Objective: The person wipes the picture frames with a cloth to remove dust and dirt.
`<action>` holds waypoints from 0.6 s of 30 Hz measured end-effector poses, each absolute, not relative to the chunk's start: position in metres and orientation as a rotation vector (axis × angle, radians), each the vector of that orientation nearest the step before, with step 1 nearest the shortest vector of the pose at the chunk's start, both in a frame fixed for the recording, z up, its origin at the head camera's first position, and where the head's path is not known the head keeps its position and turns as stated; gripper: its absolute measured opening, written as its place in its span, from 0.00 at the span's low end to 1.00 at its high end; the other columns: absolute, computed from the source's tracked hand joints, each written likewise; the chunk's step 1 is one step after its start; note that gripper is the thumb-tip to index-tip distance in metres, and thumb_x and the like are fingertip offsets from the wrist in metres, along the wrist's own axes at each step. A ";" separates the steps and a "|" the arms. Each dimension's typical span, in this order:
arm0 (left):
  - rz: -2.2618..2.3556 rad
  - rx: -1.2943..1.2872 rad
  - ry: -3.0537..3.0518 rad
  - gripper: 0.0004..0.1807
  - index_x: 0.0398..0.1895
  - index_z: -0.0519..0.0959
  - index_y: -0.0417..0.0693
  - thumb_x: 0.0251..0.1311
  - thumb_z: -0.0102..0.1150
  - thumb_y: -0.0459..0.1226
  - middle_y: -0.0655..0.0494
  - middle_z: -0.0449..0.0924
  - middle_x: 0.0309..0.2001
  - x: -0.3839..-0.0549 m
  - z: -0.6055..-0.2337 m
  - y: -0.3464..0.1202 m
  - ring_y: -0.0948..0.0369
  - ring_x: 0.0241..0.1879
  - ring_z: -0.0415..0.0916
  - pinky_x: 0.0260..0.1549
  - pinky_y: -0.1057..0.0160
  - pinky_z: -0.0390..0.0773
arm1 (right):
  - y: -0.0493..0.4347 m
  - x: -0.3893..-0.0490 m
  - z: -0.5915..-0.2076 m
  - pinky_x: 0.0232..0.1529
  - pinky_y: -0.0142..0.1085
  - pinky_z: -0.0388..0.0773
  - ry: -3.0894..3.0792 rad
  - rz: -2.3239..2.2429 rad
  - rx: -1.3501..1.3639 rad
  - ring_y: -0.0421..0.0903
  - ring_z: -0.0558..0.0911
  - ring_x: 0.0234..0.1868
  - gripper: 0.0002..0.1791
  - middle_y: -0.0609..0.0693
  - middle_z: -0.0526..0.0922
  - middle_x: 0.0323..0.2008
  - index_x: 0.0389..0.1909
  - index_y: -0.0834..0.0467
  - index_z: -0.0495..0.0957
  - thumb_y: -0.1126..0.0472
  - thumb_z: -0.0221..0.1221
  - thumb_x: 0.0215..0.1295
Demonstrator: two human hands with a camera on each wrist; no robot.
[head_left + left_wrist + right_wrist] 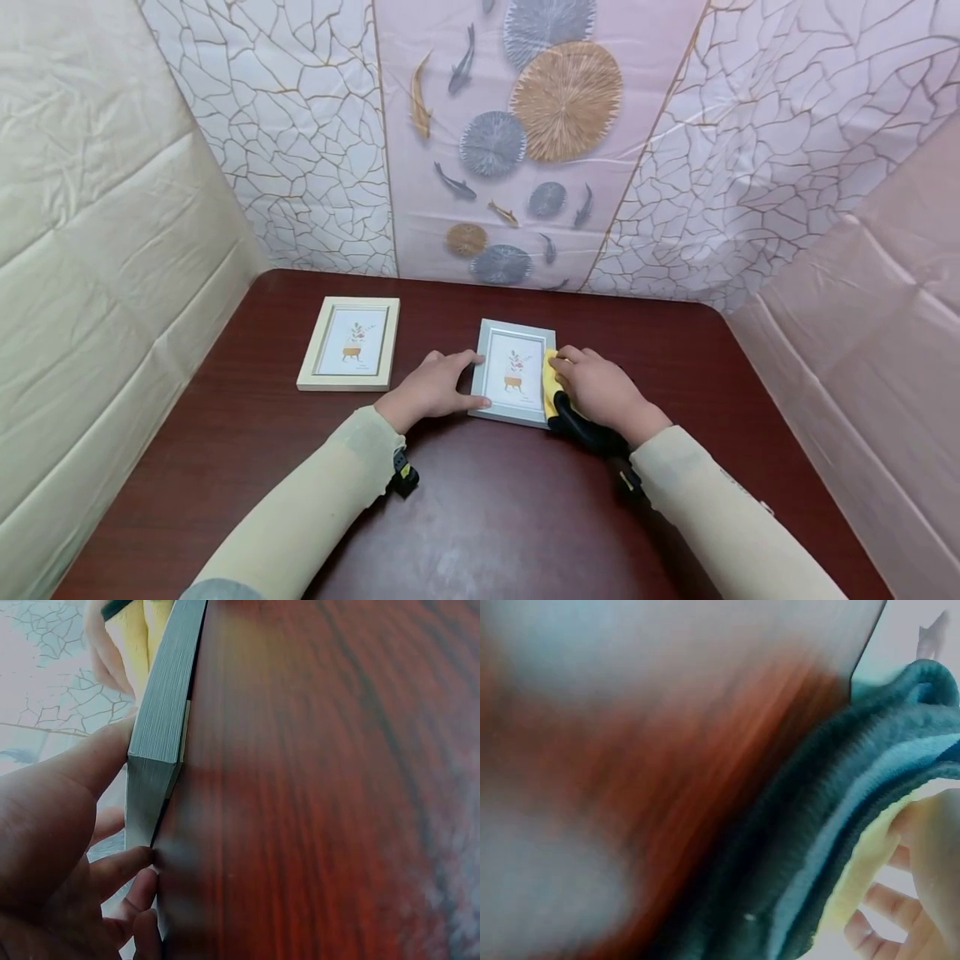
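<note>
A silver-grey picture frame (551, 342) lies face up on the dark red table, with a potted-plant print behind its front. At its left side my left hand (435, 385) holds it, thumb on the near left part and fingertips along the left edge; the left wrist view shows the thumb against the frame's side (161, 712). My right hand (600, 392) grips a yellow cloth (552, 383) with a black border, pressed along the frame's right edge. In the right wrist view, folds of the cloth's dark border (780, 802) hang beside the fingers.
A cream picture frame (306, 379) with a similar print lies face up on the table (480, 517) to the left. Patterned fabric (315, 142) hangs behind the table's far edge, and pale padded walls (97, 250) stand on both sides.
</note>
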State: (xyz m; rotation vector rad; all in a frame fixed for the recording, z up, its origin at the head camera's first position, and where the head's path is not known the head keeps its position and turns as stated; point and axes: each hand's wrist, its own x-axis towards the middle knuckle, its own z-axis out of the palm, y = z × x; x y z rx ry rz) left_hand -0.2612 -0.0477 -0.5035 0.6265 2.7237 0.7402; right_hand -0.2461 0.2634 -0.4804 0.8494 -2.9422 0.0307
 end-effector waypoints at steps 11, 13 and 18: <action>0.756 0.630 2.714 0.46 0.85 0.68 0.62 0.67 0.74 0.61 0.58 0.70 0.81 -0.260 -0.500 -0.046 0.48 0.69 0.67 0.64 0.49 0.75 | 0.260 -0.201 -0.475 0.48 0.49 0.87 -2.951 0.024 0.874 0.54 0.84 0.52 0.20 0.56 0.83 0.59 0.68 0.62 0.84 0.59 0.63 0.81; 0.757 0.629 2.713 0.46 0.85 0.68 0.62 0.67 0.74 0.61 0.58 0.70 0.81 -0.260 -0.499 -0.046 0.48 0.70 0.67 0.64 0.49 0.76 | 0.259 -0.192 -0.476 0.49 0.48 0.87 -2.944 0.040 0.887 0.54 0.84 0.52 0.20 0.56 0.83 0.59 0.68 0.63 0.84 0.60 0.64 0.81; 0.747 0.629 2.721 0.46 0.85 0.69 0.60 0.68 0.74 0.60 0.58 0.71 0.80 -0.259 -0.497 -0.048 0.47 0.71 0.67 0.66 0.49 0.75 | 0.257 -0.174 -0.476 0.47 0.45 0.85 -2.919 0.053 0.920 0.52 0.83 0.49 0.20 0.56 0.83 0.58 0.67 0.63 0.85 0.61 0.65 0.80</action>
